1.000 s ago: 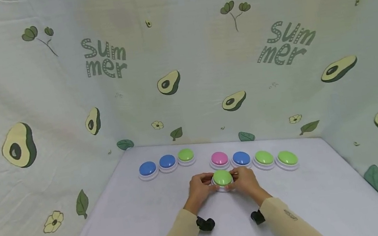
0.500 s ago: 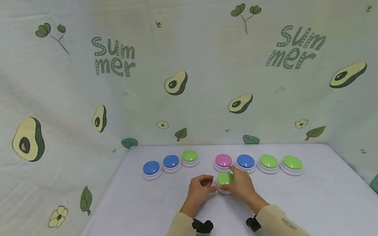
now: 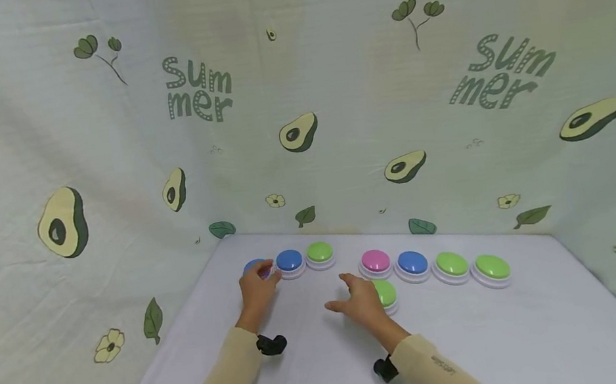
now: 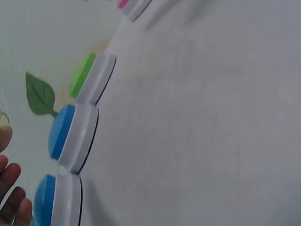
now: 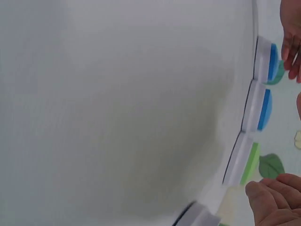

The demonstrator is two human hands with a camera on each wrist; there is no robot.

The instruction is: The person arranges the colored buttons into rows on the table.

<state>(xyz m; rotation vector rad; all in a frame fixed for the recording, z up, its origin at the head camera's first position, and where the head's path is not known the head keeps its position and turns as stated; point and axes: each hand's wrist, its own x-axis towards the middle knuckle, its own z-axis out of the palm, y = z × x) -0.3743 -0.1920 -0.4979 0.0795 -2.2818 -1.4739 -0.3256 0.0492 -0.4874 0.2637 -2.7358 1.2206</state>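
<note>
My left hand (image 3: 255, 293) is at the leftmost blue push button (image 3: 252, 265), covering part of it. In the left wrist view its loosely bent fingers (image 4: 10, 176) are beside that button's blue dome (image 4: 44, 200), with a small gap visible. My right hand (image 3: 362, 303) hovers with thumb and fingers apart, holding nothing. Behind it, the front green push button (image 3: 385, 292) stands on the table, partly hidden by the hand. A second blue button (image 3: 290, 261) and a green one (image 3: 320, 252) stand right of the leftmost blue button.
On the white table (image 3: 321, 362), a pink button (image 3: 376, 261), a blue button (image 3: 412, 263) and two green buttons (image 3: 452, 265) form a row at the right. A printed cloth (image 3: 327, 83) hangs behind and at both sides.
Both hands have left the front green button, which stays on the table. My left hand has moved left to the leftmost blue button; my right hand has shifted slightly left, fingers spread.
</note>
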